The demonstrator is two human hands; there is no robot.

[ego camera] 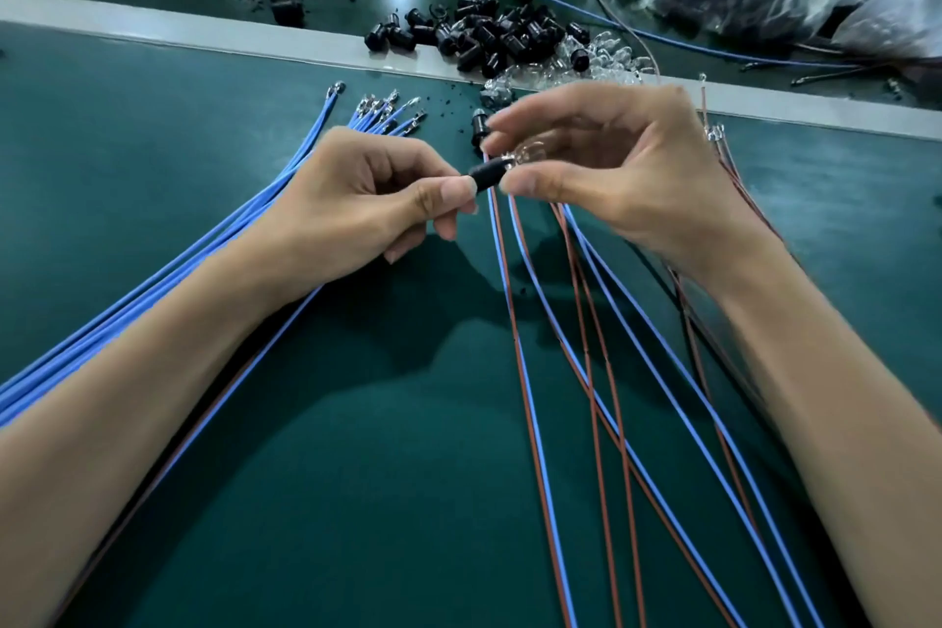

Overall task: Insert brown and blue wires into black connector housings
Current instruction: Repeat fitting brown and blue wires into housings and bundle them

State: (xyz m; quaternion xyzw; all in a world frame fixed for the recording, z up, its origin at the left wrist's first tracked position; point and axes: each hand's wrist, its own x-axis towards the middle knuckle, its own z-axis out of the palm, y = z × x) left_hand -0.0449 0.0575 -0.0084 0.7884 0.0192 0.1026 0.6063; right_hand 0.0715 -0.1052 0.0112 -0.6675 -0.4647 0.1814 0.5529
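We keep the blue wire bundle (153,286) fanned left and the heap of black housings (489,36) ahead, both within reach. Our left hand (351,199) pinches one black housing (484,173) steady. Our right hand (601,168) curls its fingertips round one clear part (530,152) at the housing's mouth. Brown-and-blue pairs (525,372): roughly four.

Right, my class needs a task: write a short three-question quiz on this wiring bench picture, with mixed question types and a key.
1. True or false: the left hand pinches a small black cylindrical connector housing.
2. Where does the loose pile of black plastic housings lie? A) on the pale grey strip beyond the hands; B) under the left forearm; C) in the right palm.
3. Fill in: the small plastic piece in the right hand is ___ (black/clear).

Key: 1 true; 2 A; 3 clear.
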